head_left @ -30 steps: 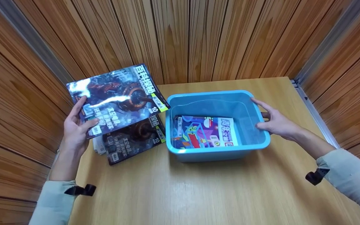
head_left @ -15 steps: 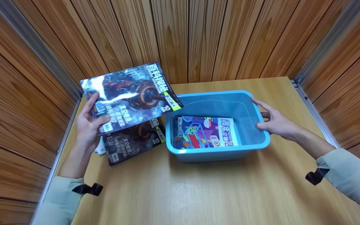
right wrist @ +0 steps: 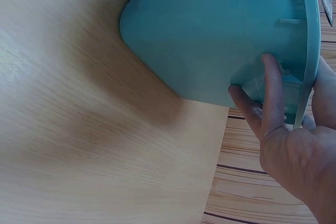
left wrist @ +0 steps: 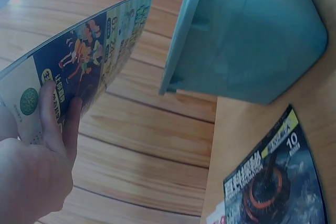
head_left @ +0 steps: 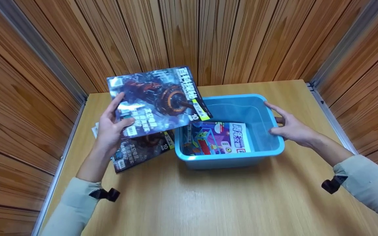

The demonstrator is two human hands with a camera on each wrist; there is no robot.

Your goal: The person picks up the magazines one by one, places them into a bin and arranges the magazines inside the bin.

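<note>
Item 1: left hand [head_left: 112,129]. Grips a magazine [head_left: 157,100] at its lower left corner, thumb on the front cover and fingers [left wrist: 55,114] curled under the back cover, as the left wrist view shows. The magazine is held in the air, tilted, its right corner hanging over the left rim of the blue bin [head_left: 228,157]. Front cover: dark mechanical artwork, white title characters, a yellow-green tab with the numeral 10. Back cover, seen from the left wrist view, carries cartoon figures on dark blue.

Item 2: right hand [head_left: 289,127]. Clasps the bin's right wall, thumb along the inside and fingers [right wrist: 260,103] wrapped around the outside beneath the rim, as the right wrist view shows.

Item 3: blue bin. Plastic, rectangular, rounded corners, standing upright on the wooden table [head_left: 208,203], near its middle. Holds 1 colourful magazine [head_left: 218,137] lying flat on the bottom, against the near wall.

Item 4: stack of magazines [head_left: 143,147]. Lies flat on the table just left of the bin, under the raised magazine. The top copy shows the same dark cover with the numeral 10; pale page edges of another copy show at the stack's left side.

Item 5: surroundings. Wood-panelled walls [head_left: 182,39] enclose the table on 3 sides. Both forearms wear pale sleeves with black straps at the wrist.
</note>
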